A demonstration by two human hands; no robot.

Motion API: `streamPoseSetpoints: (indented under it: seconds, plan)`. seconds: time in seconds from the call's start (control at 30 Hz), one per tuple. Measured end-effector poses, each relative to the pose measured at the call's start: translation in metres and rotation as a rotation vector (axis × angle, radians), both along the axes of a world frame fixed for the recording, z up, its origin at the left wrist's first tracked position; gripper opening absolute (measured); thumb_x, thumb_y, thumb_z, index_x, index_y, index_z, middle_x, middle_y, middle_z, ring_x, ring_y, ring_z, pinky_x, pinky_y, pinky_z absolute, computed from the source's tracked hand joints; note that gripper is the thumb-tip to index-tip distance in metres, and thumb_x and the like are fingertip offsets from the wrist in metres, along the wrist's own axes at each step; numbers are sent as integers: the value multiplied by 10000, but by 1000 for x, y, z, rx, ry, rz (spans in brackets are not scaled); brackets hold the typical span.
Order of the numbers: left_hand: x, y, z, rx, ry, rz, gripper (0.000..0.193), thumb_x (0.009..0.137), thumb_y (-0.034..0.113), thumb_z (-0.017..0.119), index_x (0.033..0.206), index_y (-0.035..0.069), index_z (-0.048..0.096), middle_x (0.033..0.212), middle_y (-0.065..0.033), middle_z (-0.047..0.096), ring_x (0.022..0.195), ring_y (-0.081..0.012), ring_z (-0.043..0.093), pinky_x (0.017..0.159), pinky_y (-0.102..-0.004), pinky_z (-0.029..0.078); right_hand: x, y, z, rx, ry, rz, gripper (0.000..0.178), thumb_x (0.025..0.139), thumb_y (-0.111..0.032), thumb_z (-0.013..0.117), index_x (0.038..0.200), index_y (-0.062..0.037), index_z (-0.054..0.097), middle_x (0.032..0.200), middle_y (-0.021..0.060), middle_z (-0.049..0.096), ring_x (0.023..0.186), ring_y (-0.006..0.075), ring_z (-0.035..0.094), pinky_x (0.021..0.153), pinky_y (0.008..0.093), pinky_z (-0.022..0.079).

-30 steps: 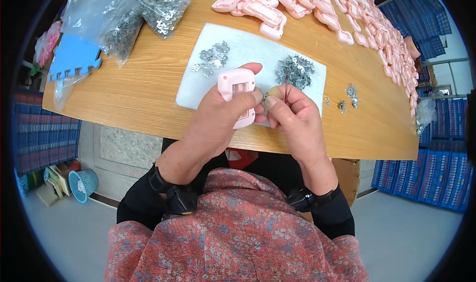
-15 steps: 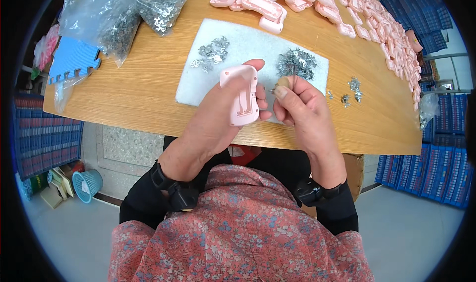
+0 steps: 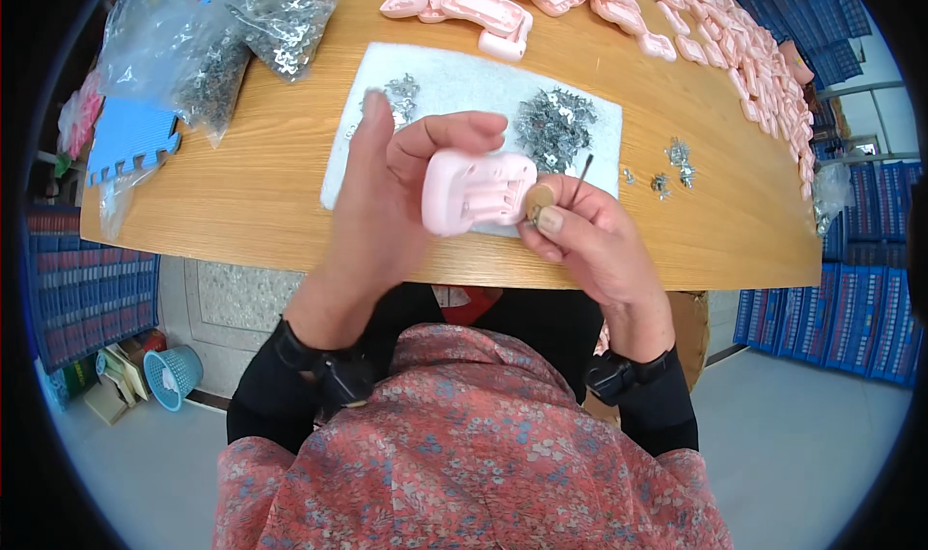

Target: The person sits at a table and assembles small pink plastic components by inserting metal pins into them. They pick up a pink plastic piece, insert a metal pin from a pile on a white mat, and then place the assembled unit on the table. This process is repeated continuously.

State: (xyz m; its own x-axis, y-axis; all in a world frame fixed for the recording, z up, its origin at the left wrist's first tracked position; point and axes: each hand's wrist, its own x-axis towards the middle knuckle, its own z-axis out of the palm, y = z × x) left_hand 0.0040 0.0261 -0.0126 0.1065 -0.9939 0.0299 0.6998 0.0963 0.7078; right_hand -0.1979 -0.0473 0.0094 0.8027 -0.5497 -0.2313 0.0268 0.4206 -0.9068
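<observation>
A pale pink plastic casing [image 3: 448,200], hollow side up with moulded slots, is between my hands above the front of the table. My left hand [image 3: 362,202] is spread beside it, thumb raised away and fingers stretched along its far edge; its lower fingers are hidden. My right hand [image 3: 594,236] pinches at the casing's right end, a tan finger cover [image 3: 539,198] on one finger. A small metal piece shows at these fingertips, partly hidden. A thin dark rod [image 3: 584,169] sticks up from the right hand. Behind lies a heap of small metal clips [image 3: 558,130] on a white foam sheet [image 3: 454,67].
More clips [image 3: 401,91] lie on the sheet's left, and a few [image 3: 680,163] on the wooden table [image 3: 261,197] at right. Plastic bags of clips [image 3: 275,18] and a blue foam mat [image 3: 126,139] stand at far left. Many pink casings [image 3: 696,28] cover the far right.
The casing has turned from upright to lying sideways and meets my right fingers. My left thumb has lifted off it and spread. The dark rod now shows in my right hand.
</observation>
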Motion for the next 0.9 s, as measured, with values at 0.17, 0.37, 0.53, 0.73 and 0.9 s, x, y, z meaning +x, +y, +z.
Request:
streamPoseSetpoints:
  seconds: [0.17,0.37,0.53,0.73,0.9]
  plan:
    - [16,-8,11,182,-369,-500,613,1034,494,366,1430,28,417,1102,-143,648,933,-209,665,792,-323,553,-10,-8,25,-426,130,194,124,945,-135,632,945,-22,582,1017,11,554,918,66,481,834,243,417]
    - [-1,-6,13,204,-98,-561,617,1050,454,340,1549,106,231,946,-158,654,687,-221,660,575,-332,552,-14,-5,17,-492,184,-69,144,928,-136,648,963,0,614,1081,47,576,964,86,499,851,271,432]
    - [-12,-6,5,235,-40,-494,560,1071,404,280,1541,102,246,924,-161,649,692,-236,656,563,-342,546,-7,1,6,-530,255,-207,173,957,-106,607,1074,22,609,1050,28,614,940,73,532,859,257,437]
    - [-21,-2,7,323,-25,-451,550,1073,390,268,1528,82,261,905,-150,637,695,-233,650,570,-362,558,-2,8,-1,-614,344,-331,131,918,-88,644,1004,10,632,854,61,644,774,119,587,706,273,483]
    - [-30,-2,6,367,-30,-389,546,1074,380,263,1521,66,260,891,-144,627,698,-238,645,576,-359,571,8,19,-1,-1107,520,-405,115,880,-71,673,970,-16,627,853,147,644,705,267,654,639,358,524]
